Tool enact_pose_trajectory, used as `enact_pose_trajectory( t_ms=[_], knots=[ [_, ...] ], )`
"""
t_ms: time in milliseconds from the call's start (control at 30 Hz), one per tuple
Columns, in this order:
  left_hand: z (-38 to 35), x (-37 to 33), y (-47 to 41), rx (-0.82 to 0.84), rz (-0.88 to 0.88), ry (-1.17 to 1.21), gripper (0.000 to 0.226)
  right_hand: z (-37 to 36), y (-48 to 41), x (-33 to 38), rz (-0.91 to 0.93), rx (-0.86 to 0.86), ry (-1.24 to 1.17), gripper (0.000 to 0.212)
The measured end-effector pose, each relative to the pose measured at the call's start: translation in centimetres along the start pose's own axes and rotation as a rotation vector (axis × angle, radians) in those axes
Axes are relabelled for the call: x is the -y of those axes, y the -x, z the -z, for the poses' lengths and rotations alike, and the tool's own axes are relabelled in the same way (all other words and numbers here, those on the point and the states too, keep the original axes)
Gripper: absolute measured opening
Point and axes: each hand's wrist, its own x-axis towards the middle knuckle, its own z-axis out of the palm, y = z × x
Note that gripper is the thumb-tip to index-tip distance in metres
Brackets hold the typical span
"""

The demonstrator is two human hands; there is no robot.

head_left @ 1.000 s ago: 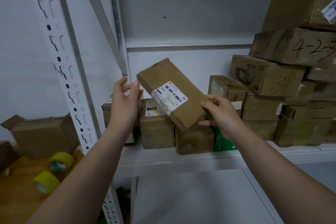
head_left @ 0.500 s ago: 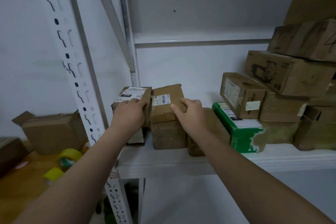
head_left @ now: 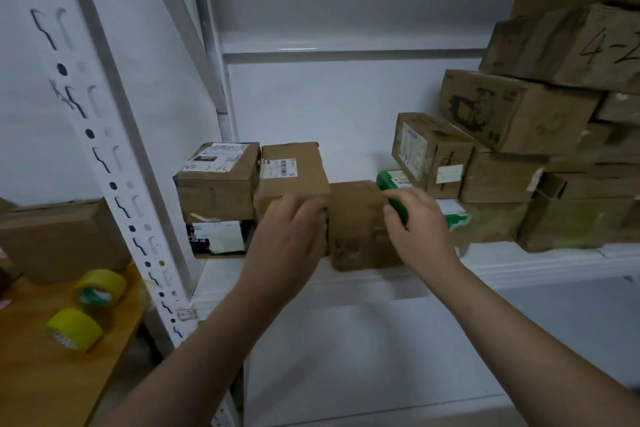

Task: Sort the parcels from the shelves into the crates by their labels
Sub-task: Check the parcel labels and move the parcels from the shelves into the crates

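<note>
Both hands (head_left: pixel 292 224) (head_left: pixel 417 225) shifted right, gripping the brown parcel (head_left: pixel 358 218).

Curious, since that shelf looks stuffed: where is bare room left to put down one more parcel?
Bare: the back of the shelf between the barcode box and the small box; its front strip; the level below. Crowded: the stack on the right, and the left row where the left hand and right hand grip the plain box.
</note>
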Motion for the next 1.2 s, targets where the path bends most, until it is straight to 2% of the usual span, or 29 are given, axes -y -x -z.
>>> enact_pose_trajectory(
  t_ms=[100, 200, 300, 400, 600, 667, 733, 833, 900, 967, 1033, 1100, 1200],
  knots=[
    [-3.8, -1.4, 2.8, 0.103, 0.181, 0.215, 0.040, 0.4, 2.2, -2.2, -0.102, 0.026, -0.080, 0.030],
    [-7.0, -1.8, 3.6, 0.172, 0.300, 0.241, 0.063, -0.1, 3.7, -3.5, -0.150, 0.099, -0.107, 0.043],
    [-8.8, -2.2, 2.8, 0.204, 0.449, 0.344, 0.074, -0.6, 4.1, -3.8, -0.171, 0.112, -0.215, 0.052],
    [-10.1, -2.7, 2.5, 0.165, 0.573, 0.479, 0.077, -0.9, 4.4, -3.9, -0.207, 0.131, -0.350, 0.056],
    [-10.2, -3.6, 3.5, 0.012, 0.624, 0.636, 0.077, -0.8, 5.7, -4.1, -0.187, 0.173, -0.548, 0.067],
    [-9.8, -4.3, 4.4, -0.056, 0.577, 0.566, 0.082, -0.2, 6.0, -4.3, -0.205, 0.152, -0.625, 0.064],
    [-9.2, -5.0, 5.7, -0.083, 0.445, 0.363, 0.092, 0.6, 6.5, -4.6, -0.225, 0.115, -0.650, 0.053],
    [-8.4, -5.9, 7.2, 0.010, 0.234, -0.017, 0.106, 1.4, 7.4, -5.2, -0.258, 0.115, -0.646, 0.031],
    [-8.2, -5.9, 7.2, 0.077, 0.125, -0.301, 0.108, 1.2, 7.7, -5.2, -0.284, 0.138, -0.610, 0.024],
    [-7.9, -6.0, 6.7, 0.115, 0.021, -0.474, 0.106, 1.1, 8.0, -4.8, -0.390, 0.165, -0.700, 0.019],
    [-7.6, -6.2, 6.1, 0.118, -0.062, -0.505, 0.095, 1.2, 8.1, -4.2, -0.530, 0.200, -0.893, 0.012],
    [-7.4, -6.4, 5.7, 0.093, -0.109, -0.475, 0.083, 1.6, 8.1, -3.9, -0.583, 0.193, -0.966, 0.011],
    [-6.7, -6.7, 6.0, 0.034, -0.126, -0.401, 0.085, 2.4, 8.1, -3.7, -0.647, 0.212, -1.002, 0.018]
  ],
)
